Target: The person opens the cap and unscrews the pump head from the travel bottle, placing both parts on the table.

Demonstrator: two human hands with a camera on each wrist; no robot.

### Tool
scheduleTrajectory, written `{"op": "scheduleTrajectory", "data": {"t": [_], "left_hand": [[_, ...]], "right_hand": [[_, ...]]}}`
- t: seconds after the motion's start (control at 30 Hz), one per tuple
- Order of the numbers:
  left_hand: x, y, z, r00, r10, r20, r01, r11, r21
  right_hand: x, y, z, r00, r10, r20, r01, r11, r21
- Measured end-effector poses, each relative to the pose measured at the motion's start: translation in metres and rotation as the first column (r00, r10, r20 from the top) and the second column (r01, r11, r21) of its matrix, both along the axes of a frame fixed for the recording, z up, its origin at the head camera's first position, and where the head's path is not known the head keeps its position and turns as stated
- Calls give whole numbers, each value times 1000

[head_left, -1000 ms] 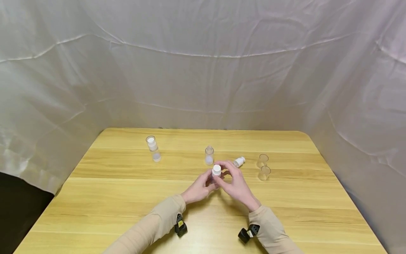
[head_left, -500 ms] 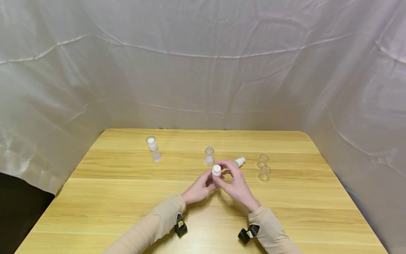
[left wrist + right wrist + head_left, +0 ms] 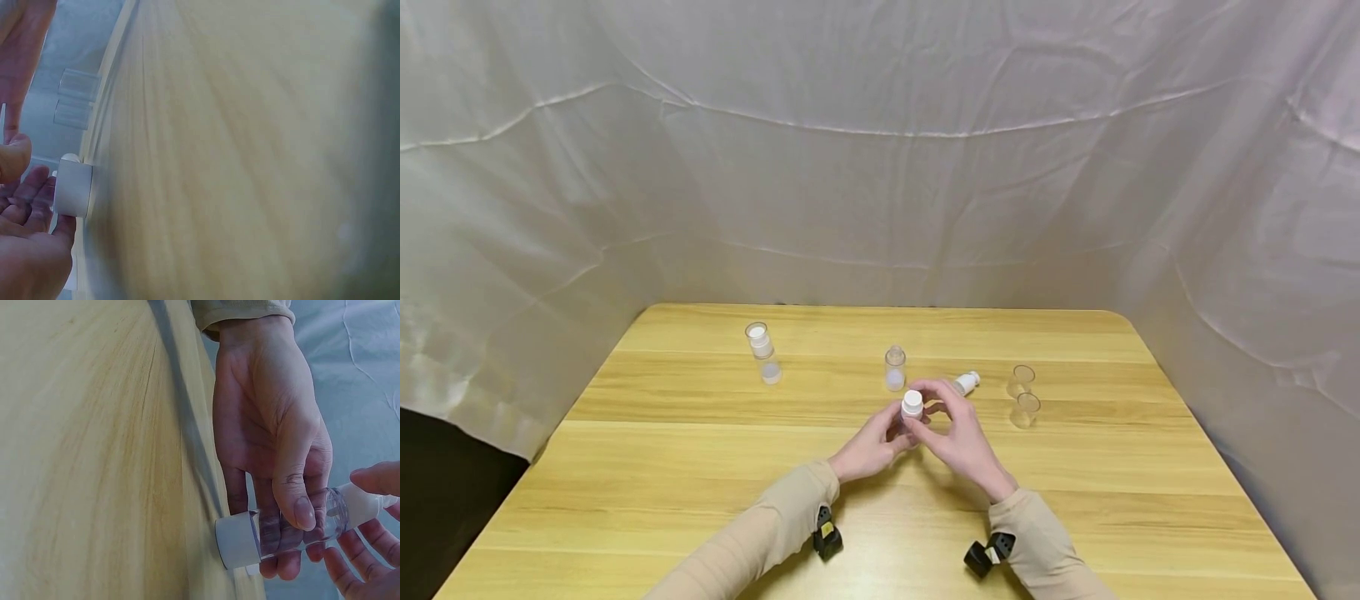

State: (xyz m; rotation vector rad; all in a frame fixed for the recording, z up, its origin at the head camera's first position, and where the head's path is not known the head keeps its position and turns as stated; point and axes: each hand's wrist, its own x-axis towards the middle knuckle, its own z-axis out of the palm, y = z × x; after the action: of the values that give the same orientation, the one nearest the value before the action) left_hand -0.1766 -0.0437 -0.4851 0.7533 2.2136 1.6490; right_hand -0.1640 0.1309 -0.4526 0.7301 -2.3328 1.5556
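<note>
Both hands meet at a small clear pump bottle (image 3: pixel 912 407) with a white top. In the right wrist view its clear body and white base (image 3: pixel 237 540) show. My left hand (image 3: pixel 868 447) grips the clear body, thumb in front and fingers behind. My right hand (image 3: pixel 958 437) pinches the white collar (image 3: pixel 359 505) at the top between thumb and fingers. The left wrist view shows the white base (image 3: pixel 73 189) beside the left hand's fingers; much of the body is hidden there.
Behind the hands stands a clear bottle (image 3: pixel 895 371) with no white top. A white pump head (image 3: pixel 966 382) lies on its side. Two clear caps, one farther (image 3: pixel 1021 380) and one nearer (image 3: pixel 1025 410), stand right. A capped pump bottle (image 3: pixel 763 354) stands left on the wooden table (image 3: pixel 662 467).
</note>
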Motion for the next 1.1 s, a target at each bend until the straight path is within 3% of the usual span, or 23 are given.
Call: {"op": "scheduleTrajectory", "data": {"t": [1.1], "left_hand": [[1, 0, 2, 1000, 14, -12, -14, 1000, -15]], "right_hand": [[1, 1, 1, 1000, -12, 8, 12, 1000, -7]]}}
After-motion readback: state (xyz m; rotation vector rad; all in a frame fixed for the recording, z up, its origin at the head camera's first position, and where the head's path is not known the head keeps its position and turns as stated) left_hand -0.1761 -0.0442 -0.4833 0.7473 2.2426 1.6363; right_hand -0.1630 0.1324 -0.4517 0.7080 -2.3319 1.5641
